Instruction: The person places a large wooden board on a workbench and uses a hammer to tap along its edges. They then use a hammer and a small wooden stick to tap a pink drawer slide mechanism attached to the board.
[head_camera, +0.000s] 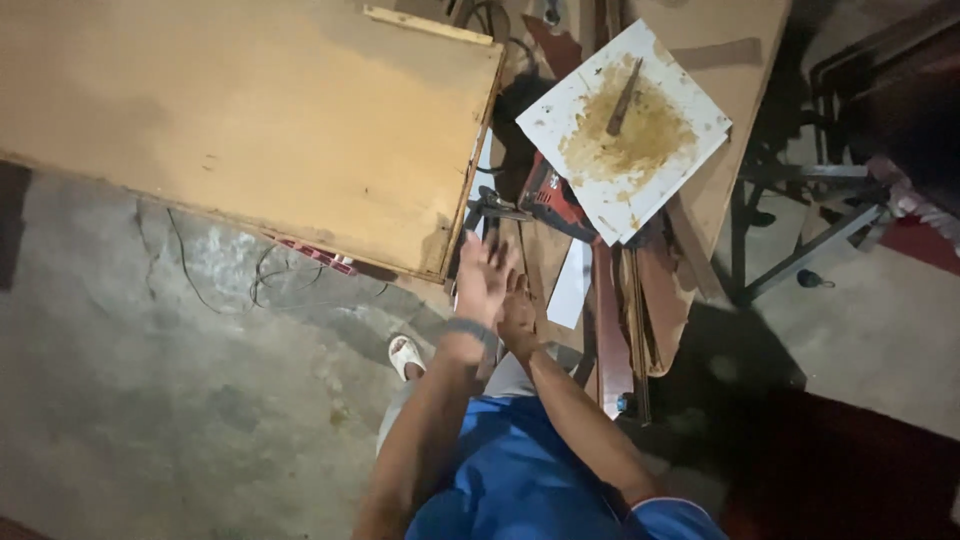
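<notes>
Plywood board (250, 120) lies flat just beyond the fingertips of the left hand (484, 278), fingers straight and together, palm rubbing the right hand (518, 312), apparently dusting off before gripping its near corner.

Dim indoor light, warm and uneven. Brightest on the board (250, 110) at far left and the white panel (625, 130) beyond the hands. Deep shadow at right and near right, detail lost there. Soft and smeared overall, with motion blur on the hands (495, 290). Grainy floor (150, 400), no glare.
</notes>
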